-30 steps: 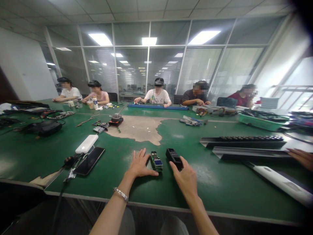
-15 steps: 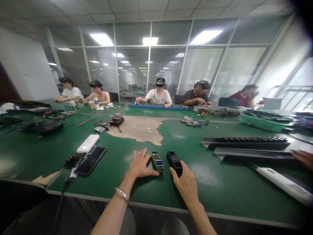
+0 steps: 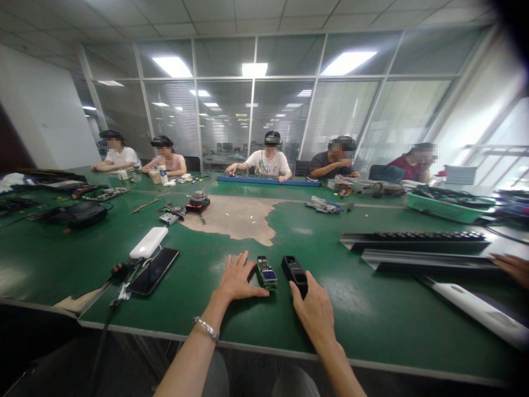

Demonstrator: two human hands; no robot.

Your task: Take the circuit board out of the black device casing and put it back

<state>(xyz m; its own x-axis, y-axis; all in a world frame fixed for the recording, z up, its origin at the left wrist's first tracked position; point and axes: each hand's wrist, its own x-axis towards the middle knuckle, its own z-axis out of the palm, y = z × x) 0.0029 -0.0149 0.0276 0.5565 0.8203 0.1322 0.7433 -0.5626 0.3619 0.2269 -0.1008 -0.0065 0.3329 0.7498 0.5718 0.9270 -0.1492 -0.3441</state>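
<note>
A small green circuit board (image 3: 266,273) with a little blue-lit screen lies on the green table. Around its left side, my left hand (image 3: 237,278) rests with fingers spread, thumb and index finger close to the board's edges; whether they touch it I cannot tell. To the board's right lies a black plastic case (image 3: 292,269) with several cut-outs. The near end of this case sits between the thumb and fingers of my right hand (image 3: 314,303), which hide part of it.
On the left are a smartphone (image 3: 154,271) and a white power bank (image 3: 149,242) with cables. Black metal channels (image 3: 430,260) and a white-handled tool (image 3: 471,306) lie on the right, near another person's hand (image 3: 512,267). Several people sit opposite, one behind a blue bar (image 3: 268,181).
My right thumb has shifted slightly to the right along the black case. My left hand and the board stay in place. Across the table, a person in dark clothing has raised a hand.
</note>
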